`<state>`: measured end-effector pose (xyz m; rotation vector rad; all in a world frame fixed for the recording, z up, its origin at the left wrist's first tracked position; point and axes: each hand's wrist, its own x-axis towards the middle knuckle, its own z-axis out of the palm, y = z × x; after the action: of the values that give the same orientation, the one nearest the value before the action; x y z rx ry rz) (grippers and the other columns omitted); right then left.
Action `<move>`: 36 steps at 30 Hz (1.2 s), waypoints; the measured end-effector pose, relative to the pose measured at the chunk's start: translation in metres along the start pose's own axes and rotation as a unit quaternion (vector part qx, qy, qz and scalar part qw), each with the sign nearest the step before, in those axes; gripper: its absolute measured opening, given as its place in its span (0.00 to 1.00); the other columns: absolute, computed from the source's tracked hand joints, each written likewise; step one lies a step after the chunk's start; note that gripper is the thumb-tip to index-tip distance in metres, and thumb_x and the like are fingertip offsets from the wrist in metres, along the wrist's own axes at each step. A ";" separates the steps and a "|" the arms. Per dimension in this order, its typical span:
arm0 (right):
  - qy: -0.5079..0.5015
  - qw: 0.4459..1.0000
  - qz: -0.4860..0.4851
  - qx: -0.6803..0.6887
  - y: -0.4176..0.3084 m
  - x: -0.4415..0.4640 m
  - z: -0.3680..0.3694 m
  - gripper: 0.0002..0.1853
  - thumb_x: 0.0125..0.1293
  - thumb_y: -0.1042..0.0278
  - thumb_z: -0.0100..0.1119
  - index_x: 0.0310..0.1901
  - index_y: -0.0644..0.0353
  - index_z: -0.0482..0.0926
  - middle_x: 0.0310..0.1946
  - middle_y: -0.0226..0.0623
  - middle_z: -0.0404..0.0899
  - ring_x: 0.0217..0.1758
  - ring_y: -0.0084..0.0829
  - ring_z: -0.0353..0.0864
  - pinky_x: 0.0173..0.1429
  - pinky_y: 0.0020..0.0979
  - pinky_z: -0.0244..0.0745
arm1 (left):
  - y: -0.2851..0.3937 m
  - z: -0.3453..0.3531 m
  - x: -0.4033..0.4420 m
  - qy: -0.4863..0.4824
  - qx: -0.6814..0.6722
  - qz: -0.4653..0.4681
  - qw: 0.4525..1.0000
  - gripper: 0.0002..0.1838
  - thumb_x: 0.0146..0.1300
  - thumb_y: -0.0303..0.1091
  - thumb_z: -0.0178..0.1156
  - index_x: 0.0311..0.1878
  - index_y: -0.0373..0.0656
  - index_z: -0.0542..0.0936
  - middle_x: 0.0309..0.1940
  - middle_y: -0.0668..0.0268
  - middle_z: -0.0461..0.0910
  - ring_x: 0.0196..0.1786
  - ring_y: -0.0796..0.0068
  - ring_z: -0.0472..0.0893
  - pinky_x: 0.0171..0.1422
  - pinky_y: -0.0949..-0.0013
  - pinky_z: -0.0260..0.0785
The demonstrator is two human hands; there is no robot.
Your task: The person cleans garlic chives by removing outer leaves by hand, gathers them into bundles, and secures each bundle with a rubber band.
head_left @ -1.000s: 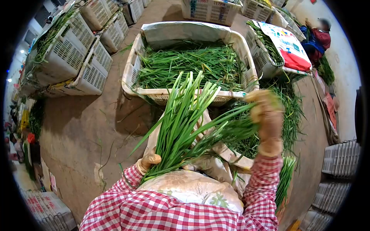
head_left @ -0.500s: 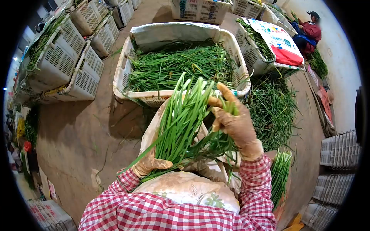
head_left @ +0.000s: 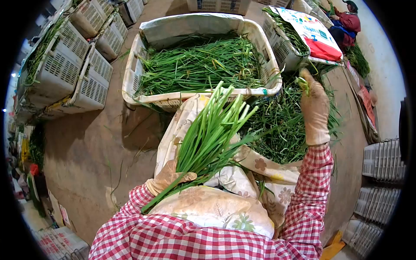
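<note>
My left hand (head_left: 170, 177), in a tan glove, is wrapped round the lower part of a bunch of long green stalks (head_left: 210, 136). The pale ends of the bunch point up and away, close to the near rim of the crate. My right hand (head_left: 315, 102), gloved too, is raised at the right with its fingers closed on a few green stalks (head_left: 302, 82). Below it lies a heap of loose greens (head_left: 281, 125) on the floor. A white crate (head_left: 130, 82) in front of me holds many cut greens (head_left: 203, 65). A stained flowered apron (head_left: 208, 203) covers my lap.
Stacked crates (head_left: 65, 56) with greens stand at the left. A crate at the right (head_left: 279, 43) bears a white and red sack (head_left: 310, 34). A co-worker (head_left: 346, 21) sits at the upper right by the wall. Empty-looking crates (head_left: 383, 164) are stacked at the right edge.
My right hand has moved from beside the bunch out to the right and away, with some stalks in it. The bunch in my left hand now leans more to the right.
</note>
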<state>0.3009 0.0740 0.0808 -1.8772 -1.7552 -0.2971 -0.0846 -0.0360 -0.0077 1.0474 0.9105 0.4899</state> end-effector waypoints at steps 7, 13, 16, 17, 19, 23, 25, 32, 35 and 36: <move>-0.189 0.936 -0.123 0.270 -0.102 -0.058 -0.026 0.27 0.57 0.76 0.61 0.61 0.51 0.71 0.28 0.36 0.77 0.32 0.27 0.80 0.32 0.28 0.76 | 0.018 0.010 -0.001 0.026 0.081 0.004 0.996 0.26 0.57 0.39 0.69 0.56 0.37 0.73 0.44 0.69 0.79 0.45 0.82 0.74 0.51 0.74 0.67; -0.167 0.945 -0.191 0.205 -0.085 -0.079 0.016 0.17 0.56 0.71 0.64 0.49 0.55 0.78 0.30 0.38 0.79 0.32 0.37 0.81 0.34 0.31 0.76 | 0.001 0.009 -0.002 -0.016 0.131 0.040 0.990 0.24 0.59 0.35 0.66 0.57 0.37 0.73 0.48 0.67 0.78 0.47 0.82 0.74 0.52 0.74 0.68; -0.216 0.914 -0.240 0.247 -0.067 -0.072 0.017 0.16 0.54 0.78 0.62 0.46 0.56 0.78 0.32 0.37 0.80 0.35 0.39 0.81 0.36 0.33 0.76 | 0.002 0.013 0.000 -0.053 -0.049 0.001 0.997 0.22 0.60 0.35 0.65 0.56 0.38 0.74 0.44 0.68 0.80 0.43 0.83 0.77 0.48 0.76 0.71; -0.217 0.913 -0.242 0.246 -0.063 -0.073 0.016 0.16 0.54 0.78 0.62 0.46 0.56 0.78 0.32 0.37 0.80 0.35 0.39 0.81 0.36 0.33 0.76 | 0.002 0.013 0.002 -0.052 -0.051 0.002 0.997 0.22 0.60 0.35 0.65 0.56 0.38 0.74 0.44 0.68 0.80 0.43 0.83 0.77 0.48 0.76 0.71; -0.272 0.902 -0.231 0.242 -0.060 -0.073 0.010 0.17 0.53 0.81 0.62 0.46 0.57 0.78 0.32 0.37 0.80 0.35 0.38 0.81 0.37 0.33 0.77 | 0.000 0.012 0.005 -0.066 0.037 0.001 0.997 0.23 0.60 0.36 0.66 0.56 0.37 0.74 0.44 0.68 0.80 0.42 0.82 0.77 0.48 0.76 0.71; -0.239 0.891 -0.129 0.365 -0.045 -0.069 0.005 0.11 0.55 0.78 0.61 0.41 0.58 0.80 0.35 0.40 0.81 0.38 0.35 0.82 0.40 0.29 0.78 | 0.009 0.015 0.006 -0.086 0.027 0.046 0.995 0.25 0.59 0.36 0.66 0.58 0.37 0.73 0.50 0.66 0.77 0.50 0.80 0.74 0.55 0.74 0.68; -0.121 0.931 -0.143 0.314 -0.024 -0.057 0.008 0.09 0.57 0.79 0.58 0.39 0.57 0.80 0.32 0.37 0.81 0.36 0.30 0.82 0.41 0.28 0.79 | 0.009 0.013 0.006 -0.087 0.017 -0.012 0.996 0.27 0.58 0.36 0.67 0.59 0.37 0.72 0.51 0.65 0.77 0.53 0.78 0.73 0.59 0.71 0.66; -0.085 0.968 0.182 0.148 -0.009 -0.022 -0.023 0.31 0.58 0.60 0.66 0.61 0.62 0.68 0.42 0.47 0.80 0.42 0.34 0.81 0.44 0.29 0.79 | 0.008 0.022 0.007 -0.045 0.043 -0.023 0.998 0.29 0.60 0.34 0.65 0.63 0.37 0.68 0.55 0.64 0.75 0.55 0.75 0.72 0.61 0.70 0.64; -0.339 0.783 0.267 0.448 -0.057 -0.034 -0.043 0.38 0.55 0.55 0.69 0.64 0.64 0.65 0.52 0.49 0.76 0.51 0.32 0.78 0.51 0.27 0.76 | 0.019 0.036 0.009 -0.040 0.012 -0.023 0.999 0.27 0.63 0.33 0.62 0.64 0.38 0.67 0.56 0.63 0.75 0.57 0.74 0.72 0.63 0.69 0.62; -0.354 0.762 0.262 0.474 -0.060 -0.043 -0.031 0.38 0.55 0.56 0.70 0.63 0.65 0.66 0.50 0.48 0.77 0.49 0.31 0.79 0.51 0.28 0.76 | 0.019 0.036 0.010 -0.054 0.021 0.005 0.998 0.26 0.63 0.34 0.62 0.63 0.38 0.68 0.56 0.64 0.75 0.57 0.75 0.72 0.63 0.69 0.62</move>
<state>0.2430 0.0209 0.0983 -1.5962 -1.2088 1.4172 -0.0479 -0.0390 0.0122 1.1063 0.8239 0.4192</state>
